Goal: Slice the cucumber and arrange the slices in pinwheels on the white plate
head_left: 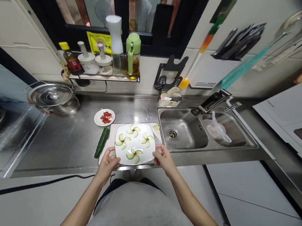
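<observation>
A white square plate (pixel 135 143) is held between my two hands, over a pale cutting board (pixel 108 140). Cucumber slices (pixel 145 141) with red bits at their centres form several flower shapes on it. My left hand (pixel 108 163) grips the plate's left edge, thumb on the rim. At the right edge, my right hand (pixel 164 157) grips it the same way. Left of the board lies a dark green cucumber (pixel 101 143). A small white plate (pixel 97 119) with chopped red pieces (pixel 106 118) stands behind it. Some cucumber slices (pixel 156 127) rest at the board's right corner.
To the right is a steel double sink (pixel 183 128) with a black faucet (pixel 212 101) and a plastic bag (pixel 216 127) in one basin. A lidded steel pot (pixel 54 99) stands at the left back. Bottles and jars fill a wall rack (pixel 104 78).
</observation>
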Motion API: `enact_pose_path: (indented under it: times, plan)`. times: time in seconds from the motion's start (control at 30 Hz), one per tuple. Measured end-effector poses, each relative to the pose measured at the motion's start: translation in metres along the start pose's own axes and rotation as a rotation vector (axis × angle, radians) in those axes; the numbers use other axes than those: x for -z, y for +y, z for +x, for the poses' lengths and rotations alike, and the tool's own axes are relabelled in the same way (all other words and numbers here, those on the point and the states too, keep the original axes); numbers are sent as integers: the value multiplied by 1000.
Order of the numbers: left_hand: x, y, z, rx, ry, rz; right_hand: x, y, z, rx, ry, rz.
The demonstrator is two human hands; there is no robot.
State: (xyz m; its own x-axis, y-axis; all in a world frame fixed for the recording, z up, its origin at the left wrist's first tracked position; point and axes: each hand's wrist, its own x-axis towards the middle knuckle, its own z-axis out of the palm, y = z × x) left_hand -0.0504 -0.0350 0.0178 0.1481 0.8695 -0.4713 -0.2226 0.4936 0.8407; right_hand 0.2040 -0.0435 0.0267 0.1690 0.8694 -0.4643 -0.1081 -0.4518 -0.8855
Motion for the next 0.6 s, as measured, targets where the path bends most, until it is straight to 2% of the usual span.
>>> enact_pose_path:
  times: [0.1,0.23,0.33,0.4,0.47,0.53,0.6]
  plan:
    - [-3,2,1,7,-10,15,-5,4,2,-34,14,147]
    - [-15,-2,5,35,-87,-9,-15,13,8,-60,48,401]
    - [-28,-9,5,38,-142,-44,-11,23,12,-46,115,450]
    - [-39,-14,6,71,-225,-51,2,28,11,-27,191,459]
    - [-50,-20,8,120,-347,-34,26,34,2,-28,267,461]
    - [-59,-24,12,137,-457,-4,59,40,-17,-50,337,430]
    - [-64,-27,18,115,-515,27,94,44,-48,-72,416,354]
